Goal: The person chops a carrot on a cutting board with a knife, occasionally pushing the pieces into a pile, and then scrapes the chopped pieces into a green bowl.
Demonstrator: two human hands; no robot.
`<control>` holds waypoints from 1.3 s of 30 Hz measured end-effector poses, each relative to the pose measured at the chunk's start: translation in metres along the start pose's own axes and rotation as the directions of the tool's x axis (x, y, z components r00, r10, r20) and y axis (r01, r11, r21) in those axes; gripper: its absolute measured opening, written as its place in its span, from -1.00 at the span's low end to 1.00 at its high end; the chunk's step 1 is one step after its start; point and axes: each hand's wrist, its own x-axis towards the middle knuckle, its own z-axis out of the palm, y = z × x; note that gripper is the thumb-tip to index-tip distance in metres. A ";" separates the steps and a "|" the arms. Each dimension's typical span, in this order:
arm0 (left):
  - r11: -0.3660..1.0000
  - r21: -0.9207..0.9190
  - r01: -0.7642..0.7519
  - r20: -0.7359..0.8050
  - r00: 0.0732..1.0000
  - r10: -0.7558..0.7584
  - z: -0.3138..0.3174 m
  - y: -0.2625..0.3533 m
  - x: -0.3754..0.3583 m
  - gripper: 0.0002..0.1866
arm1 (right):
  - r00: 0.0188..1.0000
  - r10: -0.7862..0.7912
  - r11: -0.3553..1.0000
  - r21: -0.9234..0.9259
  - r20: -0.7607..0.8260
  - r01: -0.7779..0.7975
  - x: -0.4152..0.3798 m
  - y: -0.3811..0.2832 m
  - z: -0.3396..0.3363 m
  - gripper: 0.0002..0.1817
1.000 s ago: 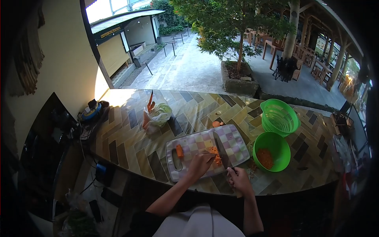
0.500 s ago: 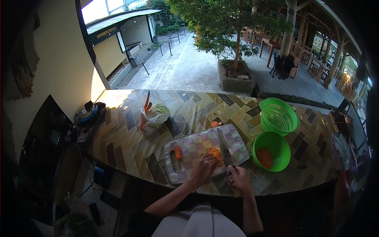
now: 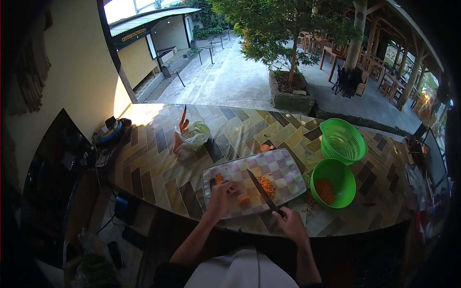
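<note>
A checkered cutting board (image 3: 283, 165) lies on the tiled counter in front of me. My left hand (image 3: 222, 196) rests on its left part, fingers on a carrot piece (image 3: 219, 178). Another small carrot piece (image 3: 244, 200) lies just right of that hand. My right hand (image 3: 289, 223) grips the handle of a knife (image 3: 259, 188), whose blade angles up and left over the board beside a pile of chopped carrot (image 3: 266, 185).
A green bowl (image 3: 333, 168) holding chopped carrot sits right of the board, a green colander (image 3: 342, 140) behind it. A plastic bag with carrots (image 3: 190, 137) lies further back on the left. Carrot ends (image 3: 265, 148) sit behind the board. Cables and a device (image 3: 109, 134) occupy the counter's left end.
My left hand moved left from the chopped pile to the carrot piece. The knife swung so its blade points up and left, off the pile.
</note>
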 end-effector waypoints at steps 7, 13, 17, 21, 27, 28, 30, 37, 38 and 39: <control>0.999 0.027 0.036 0.099 0.994 -0.039 -0.007 -0.010 -0.035 -0.78 | 0.998 -0.044 0.980 -0.198 -0.041 0.035 -0.005 -0.009 0.016 -0.60; 0.999 0.048 0.025 0.096 0.995 -0.030 0.002 -0.010 -0.031 -0.80 | 0.997 0.051 0.976 -0.216 0.061 -0.037 -0.006 -0.018 0.023 -0.53; 0.998 0.066 0.011 0.104 0.994 -0.018 0.004 -0.002 -0.028 -0.80 | 1.000 0.000 0.976 -0.219 0.021 0.004 -0.006 -0.007 0.033 -0.56; 0.996 0.085 -0.004 0.096 0.995 -0.004 0.012 -0.008 -0.025 -0.78 | 0.997 -0.065 0.978 -0.199 -0.040 0.056 -0.007 -0.003 0.036 -0.60; 0.996 0.071 -0.048 -0.020 0.999 0.050 0.016 0.002 -0.029 -0.77 | 0.998 -0.031 0.984 -0.175 -0.047 0.023 -0.008 -0.003 0.036 -0.59; 0.996 0.080 -0.045 -0.013 0.999 0.046 0.017 0.002 -0.031 -0.77 | 0.997 -0.054 0.982 -0.185 -0.058 0.042 -0.009 0.000 0.038 -0.59; 0.994 0.099 -0.036 0.001 0.999 0.037 0.018 0.001 -0.035 -0.77 | 0.998 -0.039 0.983 -0.182 -0.044 0.031 -0.009 -0.002 0.036 -0.59; 0.983 0.159 -0.091 -0.026 0.995 0.096 0.029 -0.008 -0.037 -0.76 | 0.998 -0.052 0.984 -0.171 -0.032 0.045 -0.010 -0.002 0.039 -0.58; 0.984 0.156 -0.087 -0.032 0.995 0.093 0.030 -0.009 -0.036 -0.77 | 0.999 -0.043 0.986 -0.162 -0.025 0.039 -0.009 -0.002 0.039 -0.58; 0.985 0.154 -0.082 -0.038 0.995 0.089 0.032 -0.010 -0.035 -0.77 | 0.999 -0.034 0.988 -0.154 -0.016 0.031 -0.010 -0.003 0.038 -0.58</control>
